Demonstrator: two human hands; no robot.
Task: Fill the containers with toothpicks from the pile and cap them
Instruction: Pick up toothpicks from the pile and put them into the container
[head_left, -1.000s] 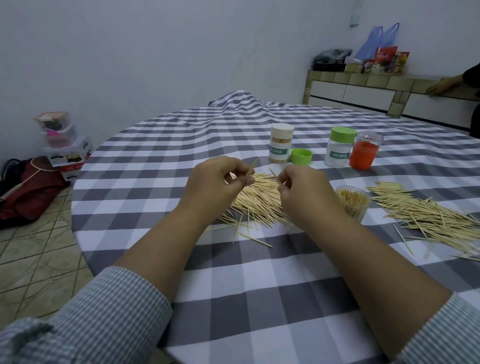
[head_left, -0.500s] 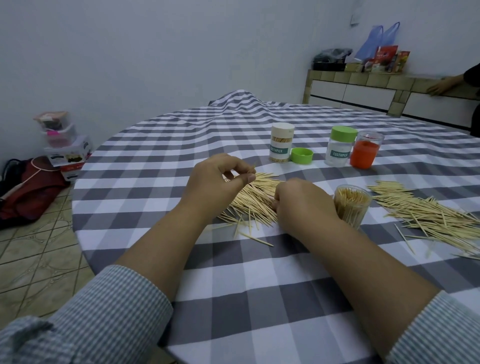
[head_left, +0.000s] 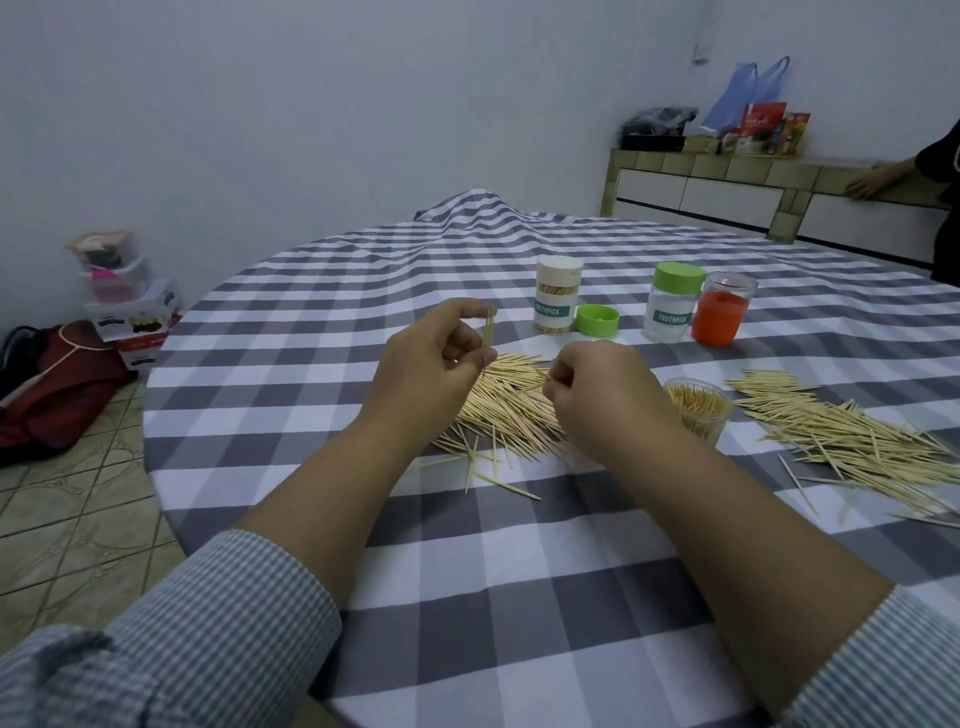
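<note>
- Left hand (head_left: 434, 358): raised above the table, thumb and fingers pinching a small upright bundle of pale wooden toothpicks (head_left: 489, 327).
- Right hand (head_left: 597, 387): low over the near pile of loose wooden toothpicks (head_left: 511, 410), fingers curled, pinching a few picks at the pile's top.
- Open clear plastic container packed with toothpicks (head_left: 697, 413): just right of the right hand, uncapped.
- Second spread of loose toothpicks (head_left: 852, 441): further right, running toward the table's right side.
- Back row, left to right: white-capped toothpick jar (head_left: 557, 296), loose green round cap (head_left: 598, 320), green-capped clear jar (head_left: 674, 303), clear cup with orange inside (head_left: 723, 309).
- Round table under grey-and-white checked cloth (head_left: 467, 571): its edge curves on the left; bare cloth lies between the forearms.
</note>
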